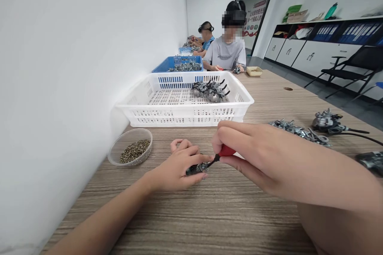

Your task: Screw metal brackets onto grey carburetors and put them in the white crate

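On the wooden table, my left hand (181, 165) is closed around a small metal carburetor (197, 168), which its fingers mostly cover. My right hand (242, 147) grips the red handle of a screwdriver (226, 151). The screwdriver's dark shaft slants down to the left and its end meets the carburetor near my left fingertips. The exact contact point is too small to make out. Left of my hands stands a clear plastic bowl (130, 147) with many small brass-coloured screws (135, 151).
A white crate (182, 115) ahead holds several carburetors with black hoses (211, 91). Metal parts (299, 130) and another carburetor (327, 121) lie at right. A blue crate (161, 65) and a seated person (226, 53) are beyond; a wall borders the left side.
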`<state>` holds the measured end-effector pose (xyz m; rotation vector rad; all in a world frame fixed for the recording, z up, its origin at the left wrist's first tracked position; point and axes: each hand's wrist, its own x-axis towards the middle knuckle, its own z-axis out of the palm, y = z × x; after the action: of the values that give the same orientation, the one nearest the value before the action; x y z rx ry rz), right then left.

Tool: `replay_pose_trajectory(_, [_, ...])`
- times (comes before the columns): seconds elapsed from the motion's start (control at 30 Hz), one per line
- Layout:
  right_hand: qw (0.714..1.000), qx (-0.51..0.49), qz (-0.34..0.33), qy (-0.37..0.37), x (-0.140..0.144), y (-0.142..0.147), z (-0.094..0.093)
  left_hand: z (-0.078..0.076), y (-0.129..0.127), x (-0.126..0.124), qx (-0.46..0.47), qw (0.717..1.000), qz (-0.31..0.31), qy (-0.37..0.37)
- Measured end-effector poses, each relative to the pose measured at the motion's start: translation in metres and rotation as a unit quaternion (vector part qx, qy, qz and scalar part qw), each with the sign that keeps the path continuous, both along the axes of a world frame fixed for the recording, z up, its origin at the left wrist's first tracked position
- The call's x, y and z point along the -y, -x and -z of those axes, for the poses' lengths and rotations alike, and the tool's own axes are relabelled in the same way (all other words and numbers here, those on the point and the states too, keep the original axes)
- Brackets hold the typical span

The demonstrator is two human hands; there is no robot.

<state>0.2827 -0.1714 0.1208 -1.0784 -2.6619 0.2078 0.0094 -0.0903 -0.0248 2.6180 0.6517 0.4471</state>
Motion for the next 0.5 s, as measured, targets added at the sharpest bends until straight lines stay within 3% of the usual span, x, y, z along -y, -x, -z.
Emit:
replay_pose_trajectory(0.23, [0.993,0.026,0.047,-0.107,-0.0057,0.0097,0.0029,-0.0067,-0.0075,-0.005,-0.003,0.999,0.004,0.043])
replay_pose_trajectory(0.5, [1.0,0.004,-0.003,-0.026,0.0014,0.0048,0.0017,-0.0046,-0.006,-0.0043,-0.012,0.998,-0.002,0.054])
